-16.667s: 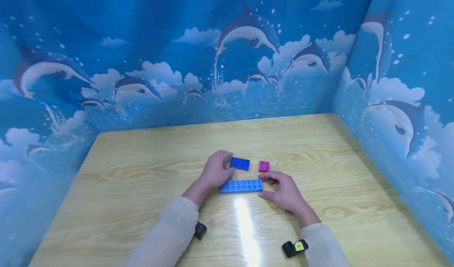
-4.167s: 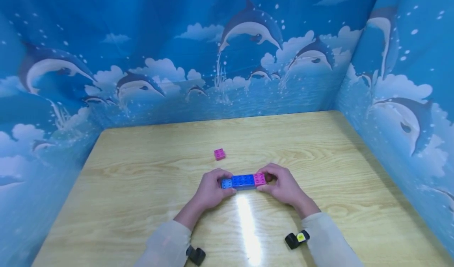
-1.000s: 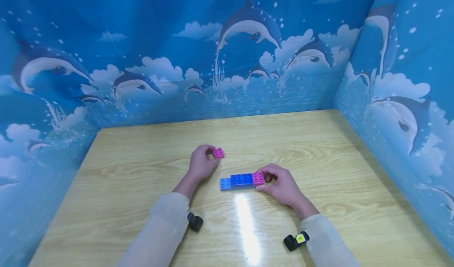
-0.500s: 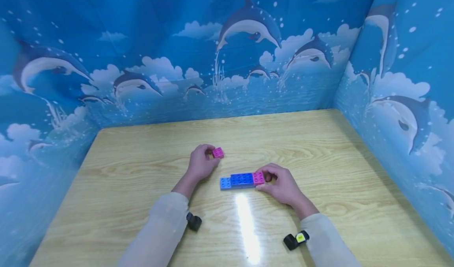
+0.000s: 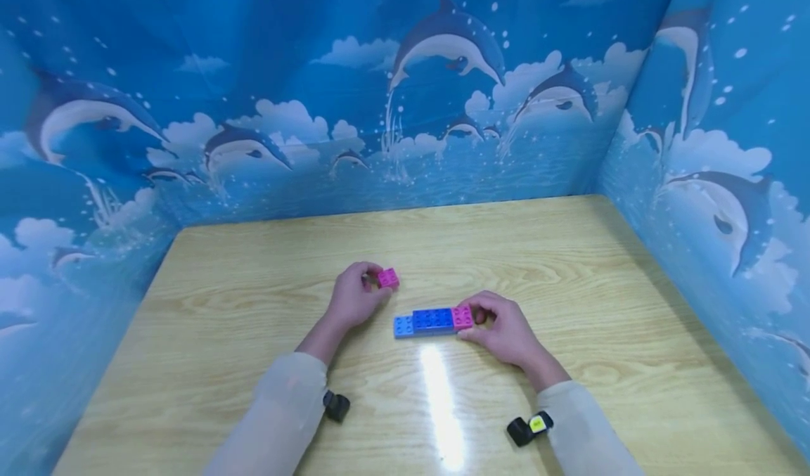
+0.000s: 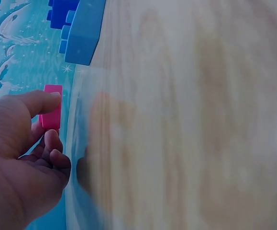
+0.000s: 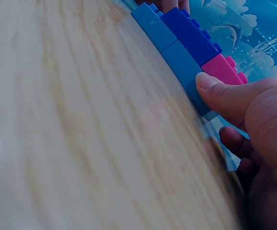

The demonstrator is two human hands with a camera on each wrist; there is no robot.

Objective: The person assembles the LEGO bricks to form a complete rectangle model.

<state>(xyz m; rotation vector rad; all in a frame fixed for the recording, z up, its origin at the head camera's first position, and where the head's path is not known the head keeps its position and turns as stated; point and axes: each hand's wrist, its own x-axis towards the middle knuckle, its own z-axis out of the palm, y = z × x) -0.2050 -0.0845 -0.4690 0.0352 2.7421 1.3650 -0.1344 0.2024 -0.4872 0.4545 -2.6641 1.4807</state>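
In the head view my left hand pinches a small pink brick between thumb and fingers. The left wrist view shows the thumb across this pink brick, just off the table. In front of it stands a joined row: two light blue bricks end to end below, with a dark blue brick and a second pink brick on top. Studs of the light blue layer show bare at the left end. My right hand grips the row's right end, its thumb on the near side.
The bricks are on a wood-grain table. A blue dolphin-print curtain rises behind the table and along its sides. A bright glare streak lies on the tabletop in front of the row.
Earlier the dark blue brick lay apart; now it and one pink brick sit on the light blue row. My left hand left the row, took the other pink brick and drew it slightly nearer.
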